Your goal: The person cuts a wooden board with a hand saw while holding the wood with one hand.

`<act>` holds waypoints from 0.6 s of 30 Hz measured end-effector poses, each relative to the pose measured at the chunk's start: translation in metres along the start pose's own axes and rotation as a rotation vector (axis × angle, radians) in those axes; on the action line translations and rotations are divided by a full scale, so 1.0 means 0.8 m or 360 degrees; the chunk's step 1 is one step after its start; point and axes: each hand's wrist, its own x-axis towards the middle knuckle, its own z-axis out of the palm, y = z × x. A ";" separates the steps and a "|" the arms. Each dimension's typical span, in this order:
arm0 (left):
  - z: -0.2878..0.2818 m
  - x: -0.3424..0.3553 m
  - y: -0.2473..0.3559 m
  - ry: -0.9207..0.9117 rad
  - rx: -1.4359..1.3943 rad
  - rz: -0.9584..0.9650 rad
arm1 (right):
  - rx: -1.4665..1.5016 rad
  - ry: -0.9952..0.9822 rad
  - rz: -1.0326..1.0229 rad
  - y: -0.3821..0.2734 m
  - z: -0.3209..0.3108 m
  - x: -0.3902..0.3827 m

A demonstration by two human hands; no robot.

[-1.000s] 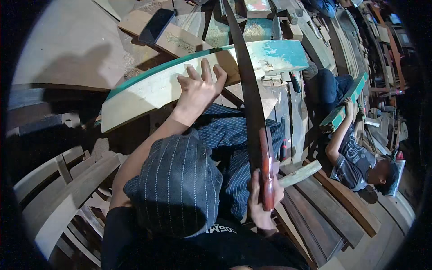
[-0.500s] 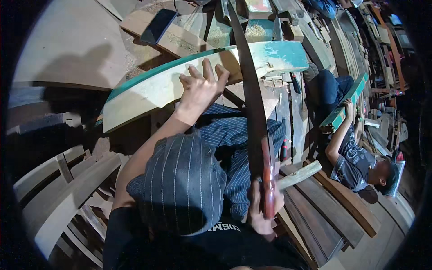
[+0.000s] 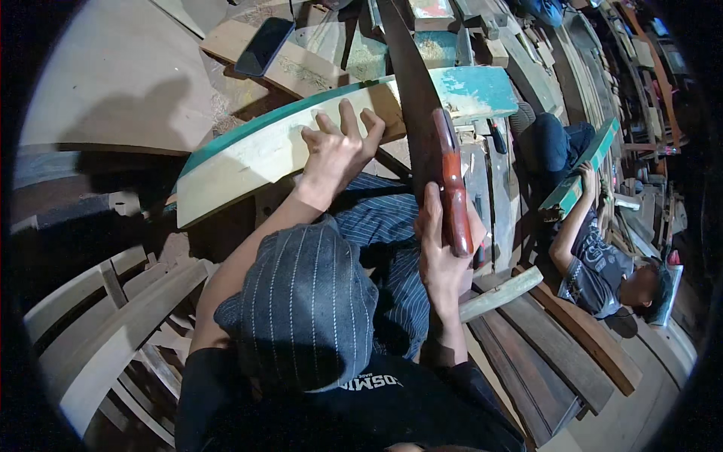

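A long curved board [image 3: 248, 162], pale on its face and teal along its edge, lies across in front of me. My left hand [image 3: 335, 147] rests on it, fingers spread and bent, palm toward the wood. Wrapped round the red-brown wooden handle of a handsaw [image 3: 413, 98] is my right hand [image 3: 444, 248]. Its broad dark blade crosses the board near the peeling teal end [image 3: 478, 87], and the far tip runs toward the upper edge. The blade hides where it meets the wood. Dark striped cloth [image 3: 301, 301] covers the middle foreground.
A phone [image 3: 265, 47] lies on a plank at the upper left. Slatted wooden furniture [image 3: 113, 331] stands at the lower left. Planks [image 3: 542, 339] are stacked at the lower right. Beyond them a person [image 3: 602, 264] sits holding a teal piece of wood [image 3: 584, 166].
My right hand has pushed the saw forward, away from me, so its handle is now much closer to the board. My left hand stays in place on the board.
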 end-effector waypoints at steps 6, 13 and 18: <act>0.001 -0.007 -0.012 0.0082 0.0122 0.0011 | -0.0768 0.0022 -0.0311 0.008 -0.065 -0.118; -0.015 -0.001 -0.010 0.0015 0.0207 0.0020 | -0.0604 -0.0060 0.0033 0.024 -0.118 -0.206; 0.002 -0.006 -0.001 0.0068 0.0107 0.0018 | -0.0405 -0.0049 -0.0025 0.018 -0.037 -0.079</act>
